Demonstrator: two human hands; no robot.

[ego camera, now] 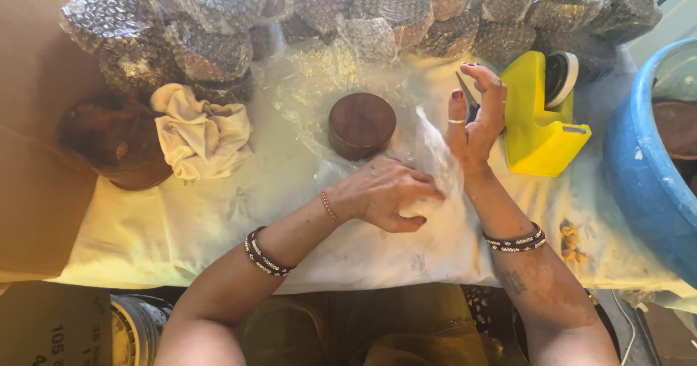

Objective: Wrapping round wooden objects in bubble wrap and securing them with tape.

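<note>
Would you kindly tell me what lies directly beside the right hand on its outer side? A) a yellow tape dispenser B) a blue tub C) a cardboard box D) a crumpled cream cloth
A: the yellow tape dispenser stands right next to the raised right hand, while the cream cloth lies far over on the other side.

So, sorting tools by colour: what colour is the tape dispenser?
Bright yellow tape dispenser, clearest in the head view.

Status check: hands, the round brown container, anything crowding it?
Left hand flat on clear bubble wrap sheet. Right hand lifts its edge. Round brown container sits unwrapped on it. Yellow tape dispenser close right.
</note>
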